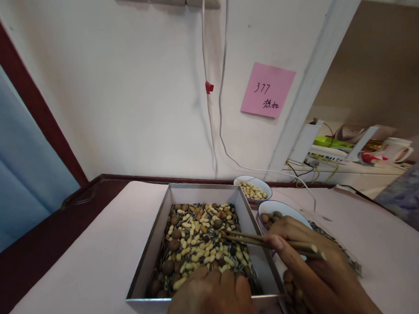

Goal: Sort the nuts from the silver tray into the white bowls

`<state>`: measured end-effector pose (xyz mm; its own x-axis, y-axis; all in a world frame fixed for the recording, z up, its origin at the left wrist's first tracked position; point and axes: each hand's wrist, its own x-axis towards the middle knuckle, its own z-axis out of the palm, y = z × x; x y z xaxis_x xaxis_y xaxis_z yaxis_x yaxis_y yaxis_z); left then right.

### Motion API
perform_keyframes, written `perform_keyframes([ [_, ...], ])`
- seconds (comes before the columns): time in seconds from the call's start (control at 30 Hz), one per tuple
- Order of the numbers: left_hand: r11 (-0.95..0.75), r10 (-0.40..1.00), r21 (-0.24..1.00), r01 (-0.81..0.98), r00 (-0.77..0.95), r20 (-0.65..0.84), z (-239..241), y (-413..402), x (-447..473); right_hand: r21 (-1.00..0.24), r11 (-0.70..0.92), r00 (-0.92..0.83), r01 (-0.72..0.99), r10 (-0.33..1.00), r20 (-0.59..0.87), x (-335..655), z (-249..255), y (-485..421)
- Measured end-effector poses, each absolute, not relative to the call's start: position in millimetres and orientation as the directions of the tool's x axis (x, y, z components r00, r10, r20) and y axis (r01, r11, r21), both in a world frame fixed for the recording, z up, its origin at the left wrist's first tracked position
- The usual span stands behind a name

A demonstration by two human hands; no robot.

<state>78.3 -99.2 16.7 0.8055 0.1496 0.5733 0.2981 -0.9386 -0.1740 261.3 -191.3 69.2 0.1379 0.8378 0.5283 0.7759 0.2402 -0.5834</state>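
A metal tray (154, 245) on the table holds a mix of peanuts, sunflower seeds and brown nuts (196, 240). My left hand (213, 296) rests on the tray's near edge, fingers curled over the mix. My right hand (316, 273) grips a pair of wooden chopsticks (264, 241), whose tips reach into the tray's right side. Under the right hand sits a white bowl (281, 208) with brown nuts. Behind it stands another bowl (253, 188) with peanuts.
A pink cloth (95, 258) covers the table. A pile of sunflower seeds (337, 246) lies right of my hand. On the wall hang white cables (222, 128) and a pink note (267, 89). Clutter and a mug (395, 149) sit on a shelf at right.
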Motion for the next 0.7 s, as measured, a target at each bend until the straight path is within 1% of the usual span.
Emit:
perform_keyframes([
  [0.3, -0.939, 0.181, -0.162, 0.305, 0.833, 0.524, 16.3, -101.4, 75.0, -0.550, 0.305, 0.127, 0.777, 0.781, 0.612, 260.7, 79.1, -195.3],
  [0.43, -0.942, 0.169, -0.169, 0.291, 0.844, 0.509, 14.3, -101.7, 74.4, -0.567, 0.275, 0.169, 0.776, 0.777, 0.607, 263.1, 85.3, -200.8],
  [0.6, -0.939, 0.233, -0.122, 0.322, 0.855, 0.464, 17.1, -101.3, 74.0, -0.564, 0.290, 0.190, 0.773, 0.743, 0.642, 265.9, 93.2, -209.6],
  [0.7, -0.942, 0.239, -0.111, 0.317, 0.864, 0.443, 20.0, -100.8, 73.7, -0.567, 0.256, 0.225, 0.783, 0.733, 0.642, 269.7, 97.4, -216.1],
])
